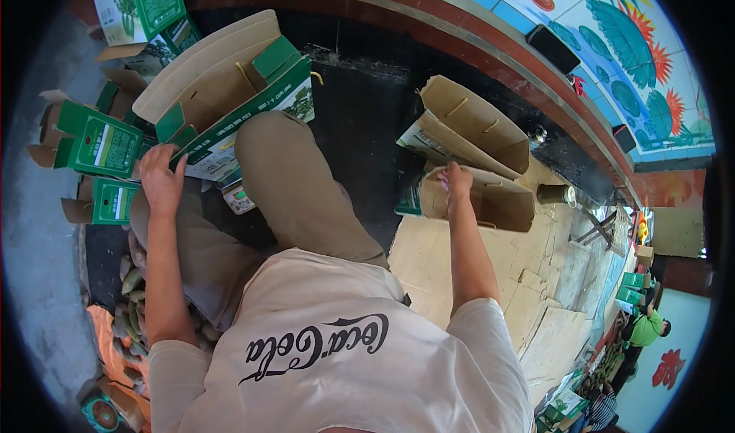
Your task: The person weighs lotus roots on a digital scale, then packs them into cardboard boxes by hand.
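Observation:
My left hand (159, 179) grips the near left corner of a large green-and-white printed carton (264, 115), with thumb and fingers at its edge. That carton stands open at the top beside my raised knee, and a yellow cord handle shows inside. On the right, my right hand (457, 180) is closed on the near rim of a smaller open carton (501, 196), brown inside. Just behind it stands another open carton (478, 127) with yellow cord handles. The fingertips of both hands are partly hidden.
Green cartons (103, 142) crowd the left side, with more at the upper left. Gourd-like produce (130, 310) lies below them. Flattened cardboard (452, 257) covers the floor at right, near a can (556, 195). A phone (553, 48) lies by the tiled wall. Other people (649, 326) are at the far right.

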Available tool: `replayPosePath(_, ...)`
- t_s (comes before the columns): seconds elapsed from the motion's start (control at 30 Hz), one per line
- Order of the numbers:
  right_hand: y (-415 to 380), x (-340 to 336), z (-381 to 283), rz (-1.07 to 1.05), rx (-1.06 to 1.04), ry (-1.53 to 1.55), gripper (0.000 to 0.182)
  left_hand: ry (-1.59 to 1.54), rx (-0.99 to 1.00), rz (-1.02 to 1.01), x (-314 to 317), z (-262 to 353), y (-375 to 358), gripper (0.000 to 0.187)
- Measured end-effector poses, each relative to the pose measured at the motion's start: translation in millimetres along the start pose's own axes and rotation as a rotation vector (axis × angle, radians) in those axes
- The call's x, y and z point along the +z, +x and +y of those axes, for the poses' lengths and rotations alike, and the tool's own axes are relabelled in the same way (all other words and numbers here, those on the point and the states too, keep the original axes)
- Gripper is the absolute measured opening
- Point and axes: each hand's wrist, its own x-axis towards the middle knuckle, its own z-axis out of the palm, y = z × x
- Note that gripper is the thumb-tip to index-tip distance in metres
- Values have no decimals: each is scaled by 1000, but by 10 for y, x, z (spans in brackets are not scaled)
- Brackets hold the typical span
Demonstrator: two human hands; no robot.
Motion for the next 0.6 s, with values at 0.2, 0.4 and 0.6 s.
replayPosePath(0.2, 141, 346, -161, -72, -272, -6, 16, 5, -8, 9, -36, 57, 22, 26)
replayPosePath(0.4, 37, 11, -287, 172, -801, -821, 30, -32, -25, 16, -23, 33, 2, 23)
replayPosePath(0.6, 128, -299, -456, 395, -917, -1283, 51, -49, -46, 4, -13, 20, -8, 25)
